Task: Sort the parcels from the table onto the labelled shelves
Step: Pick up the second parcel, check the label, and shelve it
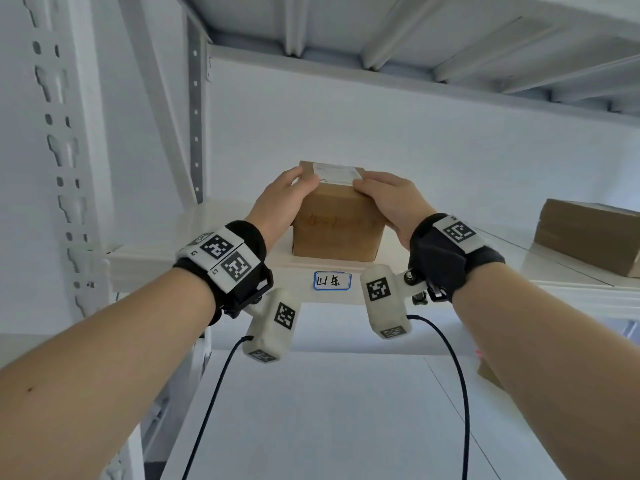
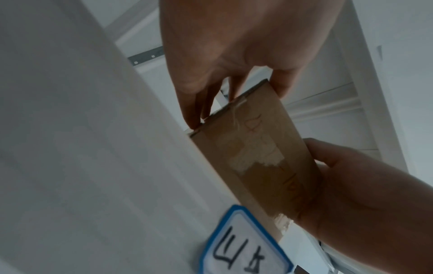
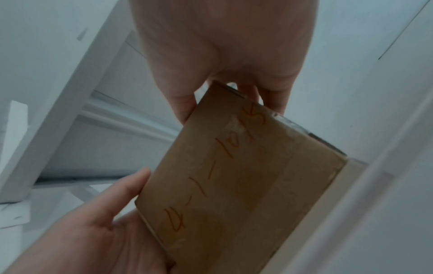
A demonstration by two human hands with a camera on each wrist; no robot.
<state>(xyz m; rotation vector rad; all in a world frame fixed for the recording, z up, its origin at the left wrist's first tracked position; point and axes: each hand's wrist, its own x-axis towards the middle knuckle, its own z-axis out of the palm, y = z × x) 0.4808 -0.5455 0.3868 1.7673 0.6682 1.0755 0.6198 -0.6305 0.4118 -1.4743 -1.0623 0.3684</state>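
A brown cardboard parcel with a white shipping label on top stands at the front of a white shelf, above a blue-bordered handwritten label. My left hand grips its left side, fingers curled over the top edge. My right hand grips the right side the same way. In the left wrist view the left hand holds the parcel beside the shelf label. In the right wrist view the right hand holds the parcel, which bears red handwriting.
Another brown parcel lies on the same shelf at the far right. A perforated white upright stands at the left, and the shelf above hangs close overhead. A lower white shelf lies beneath my arms.
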